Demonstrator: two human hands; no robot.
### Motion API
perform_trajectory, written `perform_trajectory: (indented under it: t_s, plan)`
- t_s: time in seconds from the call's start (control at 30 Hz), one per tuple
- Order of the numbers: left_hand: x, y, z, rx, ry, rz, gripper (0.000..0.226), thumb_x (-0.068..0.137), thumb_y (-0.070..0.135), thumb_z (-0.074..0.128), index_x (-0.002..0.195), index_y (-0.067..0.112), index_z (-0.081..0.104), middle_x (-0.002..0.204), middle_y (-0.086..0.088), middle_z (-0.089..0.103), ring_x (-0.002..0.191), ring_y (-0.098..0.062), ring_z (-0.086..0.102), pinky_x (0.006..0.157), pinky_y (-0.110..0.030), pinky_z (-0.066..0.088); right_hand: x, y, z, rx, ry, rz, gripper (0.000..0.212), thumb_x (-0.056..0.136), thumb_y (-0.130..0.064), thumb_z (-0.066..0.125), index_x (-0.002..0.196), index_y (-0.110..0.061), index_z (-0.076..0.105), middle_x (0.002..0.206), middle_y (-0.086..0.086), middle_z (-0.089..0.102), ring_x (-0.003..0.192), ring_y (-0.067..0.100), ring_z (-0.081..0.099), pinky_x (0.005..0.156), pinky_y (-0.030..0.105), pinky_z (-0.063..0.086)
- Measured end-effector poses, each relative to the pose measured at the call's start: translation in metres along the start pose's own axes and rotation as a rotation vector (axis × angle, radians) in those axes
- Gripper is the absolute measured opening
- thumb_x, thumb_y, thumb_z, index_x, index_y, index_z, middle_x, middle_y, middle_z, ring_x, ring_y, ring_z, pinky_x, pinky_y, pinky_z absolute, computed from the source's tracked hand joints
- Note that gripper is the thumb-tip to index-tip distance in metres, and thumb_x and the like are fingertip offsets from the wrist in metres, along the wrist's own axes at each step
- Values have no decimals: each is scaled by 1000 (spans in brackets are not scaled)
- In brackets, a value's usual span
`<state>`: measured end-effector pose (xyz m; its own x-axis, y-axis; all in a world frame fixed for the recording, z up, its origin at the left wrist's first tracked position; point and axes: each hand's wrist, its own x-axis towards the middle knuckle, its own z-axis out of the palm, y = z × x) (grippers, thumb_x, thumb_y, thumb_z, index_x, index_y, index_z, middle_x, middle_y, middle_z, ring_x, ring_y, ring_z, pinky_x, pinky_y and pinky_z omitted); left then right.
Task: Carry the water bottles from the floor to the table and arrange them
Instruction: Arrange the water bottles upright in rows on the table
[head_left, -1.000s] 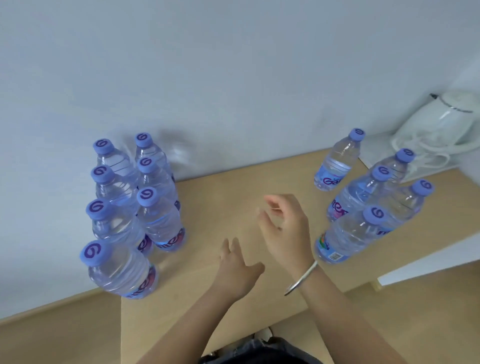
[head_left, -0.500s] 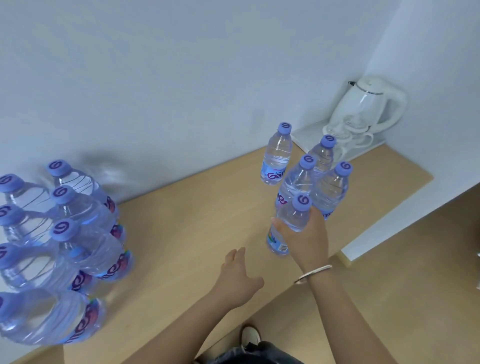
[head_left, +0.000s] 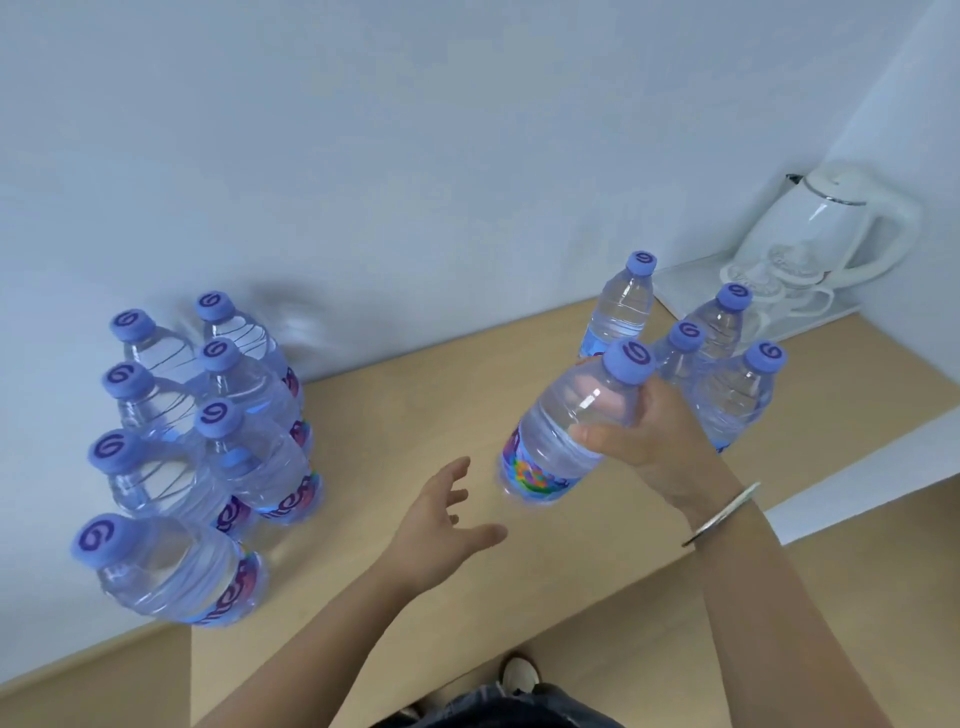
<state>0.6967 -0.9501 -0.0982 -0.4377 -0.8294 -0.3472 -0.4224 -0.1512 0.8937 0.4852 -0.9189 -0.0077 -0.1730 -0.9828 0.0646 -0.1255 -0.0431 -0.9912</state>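
My right hand grips a clear water bottle with a purple cap, held tilted just above the wooden table. My left hand hovers over the table's middle with fingers spread, holding nothing, a short way below and left of that bottle. Several bottles stand in two rows at the table's left end. Several more bottles stand clustered at the right, just behind my right hand.
A white electric kettle sits on a white tray in the far right corner against the wall. The table's front edge runs diagonally below my forearms. The floor and my shoe show beneath it.
My right hand reached to the right cluster, gripped its nearest bottle and has lifted it up and to the left. My left hand stayed over the table's middle.
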Motion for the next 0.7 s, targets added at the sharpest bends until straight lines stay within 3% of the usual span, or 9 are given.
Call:
perform_trajectory:
  t_s: [0.17,0.27,0.37,0.43,0.5,0.57,0.63,0.7]
  plan:
    - [-18,15,-30,-102,-26,97,96,63,2,82,141,27,32,135,7,49,118,-12,52,101,-33,44,22,-34,23,113,-359,-62,43,63,4,64,98,-21,65,95,-8,71,99,11,65,83,22,51]
    - [-32,18,-39,-168,-103,186,88,60,-8,79,133,21,41,121,1,62,108,-13,61,91,-29,51,35,-43,42,143,-554,-50,45,56,-6,68,98,-22,67,101,-4,70,109,19,61,93,34,51]
    - [-45,16,-46,-276,-105,183,73,55,-5,79,119,10,49,106,-7,66,93,-16,65,77,-35,56,41,-41,63,187,-696,9,55,50,-18,66,106,-17,62,103,-4,71,107,17,63,94,34,50]
    - [-51,11,-48,-267,27,173,72,48,6,84,113,11,51,102,-8,67,89,-18,66,76,-39,57,43,-42,78,215,-685,29,51,51,-21,66,102,-21,65,104,-6,71,104,11,64,92,28,51]
    - [-54,5,-47,-227,242,145,72,44,14,88,104,22,50,95,-2,67,80,-8,66,68,-27,56,44,-47,94,162,-617,16,37,57,-25,68,94,-17,69,95,-11,70,94,4,64,84,21,51]
    - [-56,2,-44,-219,461,105,71,45,13,90,95,31,44,93,4,63,73,1,63,60,-14,49,43,-50,112,-24,-572,-62,25,69,-25,70,91,-13,64,85,-11,66,82,5,62,73,21,49]
    - [-57,-1,-45,-194,648,77,71,47,14,89,92,34,39,99,2,56,81,-3,61,61,-13,48,37,-44,131,-255,-461,-119,41,70,-40,73,99,-15,57,89,-9,65,83,6,62,73,25,49]
    - [-60,-5,-47,-147,743,55,72,48,18,89,97,32,38,105,2,49,93,-11,57,72,-20,50,28,-39,147,-317,-235,-31,62,58,-57,74,105,-25,50,95,-17,63,88,-2,60,73,22,49]
